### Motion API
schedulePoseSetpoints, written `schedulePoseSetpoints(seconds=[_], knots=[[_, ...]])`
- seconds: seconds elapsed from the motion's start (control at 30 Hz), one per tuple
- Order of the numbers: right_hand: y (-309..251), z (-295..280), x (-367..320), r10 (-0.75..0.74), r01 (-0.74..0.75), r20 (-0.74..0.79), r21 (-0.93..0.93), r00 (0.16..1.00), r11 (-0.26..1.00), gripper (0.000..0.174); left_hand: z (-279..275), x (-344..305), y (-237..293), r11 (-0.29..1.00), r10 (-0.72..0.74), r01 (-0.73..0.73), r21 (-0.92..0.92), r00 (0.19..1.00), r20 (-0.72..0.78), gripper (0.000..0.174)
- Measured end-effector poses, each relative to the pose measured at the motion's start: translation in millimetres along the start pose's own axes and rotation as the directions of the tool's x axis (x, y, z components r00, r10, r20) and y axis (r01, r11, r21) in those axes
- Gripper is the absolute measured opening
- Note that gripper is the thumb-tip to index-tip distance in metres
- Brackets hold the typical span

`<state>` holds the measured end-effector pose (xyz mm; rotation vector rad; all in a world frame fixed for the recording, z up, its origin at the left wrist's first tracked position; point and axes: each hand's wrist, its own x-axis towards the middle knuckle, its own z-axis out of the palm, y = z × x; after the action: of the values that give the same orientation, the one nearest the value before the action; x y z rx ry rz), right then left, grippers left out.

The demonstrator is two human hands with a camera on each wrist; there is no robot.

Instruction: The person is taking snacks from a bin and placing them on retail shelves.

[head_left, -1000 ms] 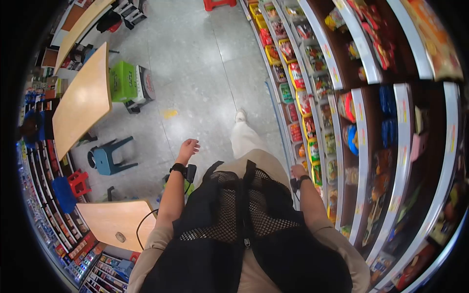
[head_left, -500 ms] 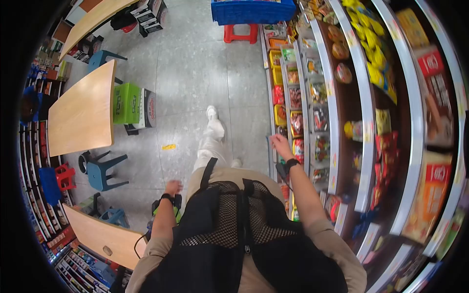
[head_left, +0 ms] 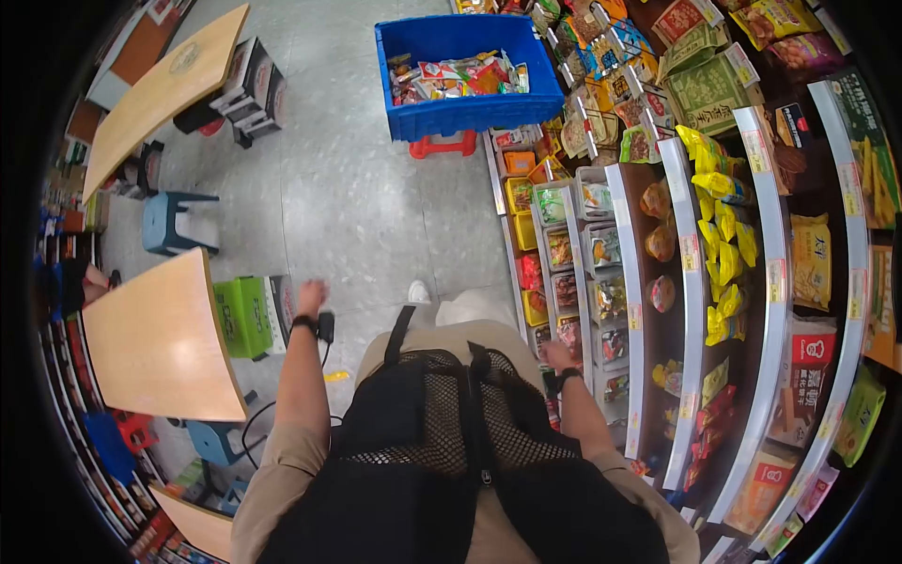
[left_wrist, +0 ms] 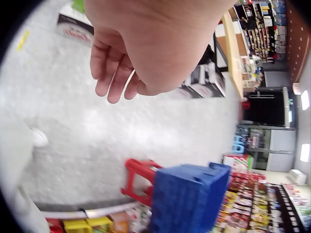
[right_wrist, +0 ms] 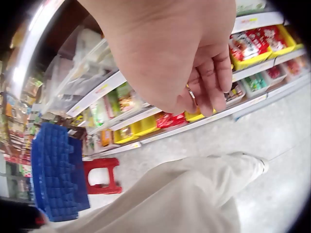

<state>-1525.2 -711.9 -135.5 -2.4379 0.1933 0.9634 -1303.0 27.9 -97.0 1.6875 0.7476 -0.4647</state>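
My left hand (head_left: 313, 296) hangs out ahead on the left, over the grey floor, with nothing in it. In the left wrist view the same hand (left_wrist: 146, 53) has loosely bent fingers. Down by my right side, close to the snack shelves, is my right hand (head_left: 559, 355), also holding nothing. Its fingers (right_wrist: 208, 80) curl loosely in the right wrist view. Ahead, a blue crate (head_left: 470, 120) full of packaged snacks sits on a red stool (head_left: 443, 145) beside the shelving.
Shelves of bagged snacks (head_left: 723, 202) and trays of small packets run along my right. To the left are wooden tables (head_left: 155, 343), a blue-grey stool (head_left: 178, 224), a green crate (head_left: 241, 318) and stacked boxes (head_left: 252, 94). A grey tiled aisle (head_left: 366, 207) lies between.
I have walked forward, and the blue crate on its stool has come nearer and fully into view. My left hand has swung forward while the right one has swung back.
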Motion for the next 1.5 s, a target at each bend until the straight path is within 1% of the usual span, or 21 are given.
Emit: schedulePoseSetpoints(seconds=[0.03,0.07,0.1,0.17,0.2,0.27,0.4,0.53,0.63,0.73,0.8,0.87,0.93,1.0,1.03,1.13,1.2,1.23,1.33,1.43,1.5], knots=[[-58,-32,6,0.344,-0.242,0.033,0.774,0.939,0.585,0.018,23,17,72,0.973,0.038,-0.033,-0.23,0.999,0.019,0.024],[-125,-76,10,0.323,-0.139,-0.087,0.777,0.942,0.614,0.024,43,17,143,0.981,0.084,-0.074,-0.179,0.995,0.05,0.029],[-164,-104,30,0.323,-0.142,-0.063,0.806,0.944,0.574,0.025,64,14,204,0.978,0.126,-0.11,-0.176,0.989,0.081,0.029],[-185,-127,98,0.204,-0.017,-0.156,0.753,0.967,0.658,0.024,103,19,288,0.966,0.219,-0.192,-0.174,0.964,0.15,0.029],[-193,-134,125,0.146,0.035,-0.188,0.721,0.971,0.692,0.023,119,25,313,0.957,0.267,-0.235,-0.171,0.945,0.191,0.028],[-244,-175,169,0.067,0.156,-0.238,0.797,0.969,0.583,0.019,150,40,353,0.952,0.297,-0.269,-0.147,0.927,0.229,0.027],[-340,-276,255,-0.064,0.287,-0.302,0.791,0.951,0.54,0.018,196,101,402,0.952,0.302,-0.273,-0.136,0.903,0.306,0.025],[-428,-375,357,-0.155,0.393,-0.367,0.775,0.917,0.495,0.019,231,166,444,0.966,0.256,-0.231,-0.114,0.912,0.319,0.023],[-487,-434,435,-0.19,0.316,-0.257,0.848,0.947,0.425,0.016,256,209,473,0.986,0.142,-0.109,-0.127,0.946,0.292,0.019],[-515,-461,515,-0.185,0.182,-0.094,0.816,0.978,0.549,0.016,280,263,491,0.99,0.06,-0.02,-0.14,0.957,0.285,0.018],[-519,-470,559,-0.209,0.243,-0.126,0.566,0.97,0.788,0.015,297,307,494,0.988,0.021,0.024,-0.151,0.957,0.289,0.019],[-508,-464,603,-0.332,0.372,-0.184,0.272,0.925,0.887,0.015,315,345,488,0.993,-0.056,0.082,-0.085,0.959,0.277,0.019],[-494,-457,640,-0.251,0.247,0.006,0.162,0.968,0.955,0.021,334,381,475,0.986,-0.156,0.165,-0.012,0.952,0.265,0.02],[-467,-431,670,-0.224,0.221,0.15,0.04,0.963,0.974,0.025,353,405,469,0.977,-0.213,0.2,0.074,0.934,0.286,0.028],[-455,-413,687,-0.289,0.295,0.237,0.008,0.928,0.955,0.03,362,417,462,0.973,-0.225,0.194,0.128,0.921,0.318,0.031],[-466,-419,693,-0.113,0.125,0.47,0.005,0.875,0.992,0.036,391,430,443,0.97,-0.241,0.218,0.105,0.909,0.341,0.045],[-475,-421,692,-0.027,0.024,0.481,0.013,0.876,1.0,0.037,402,431,453,0.948,-0.318,0.292,0.127,0.888,0.332,0.048],[-480,-425,690,0.01,-0.02,0.48,0.015,0.877,1.0,0.038,404,444,416,0.943,-0.291,0.221,0.248,0.91,0.296,0.042],[-475,-415,693,-0.092,0.046,0.42,0.117,0.903,0.992,0.04,394,445,438,0.947,-0.288,0.19,0.258,0.86,0.421,0.033],[-479,-448,685,-0.208,0.098,0.353,0.305,0.912,0.947,0.041,374,445,459,0.853,-0.02,-0.21,0.477,0.901,0.433,0.026],[-483,-463,674,-0.292,0.13,0.201,0.571,0.935,0.811,0.038,359,433,493,0.937,-0.047,-0.108,0.333,0.904,0.425,0.024]])
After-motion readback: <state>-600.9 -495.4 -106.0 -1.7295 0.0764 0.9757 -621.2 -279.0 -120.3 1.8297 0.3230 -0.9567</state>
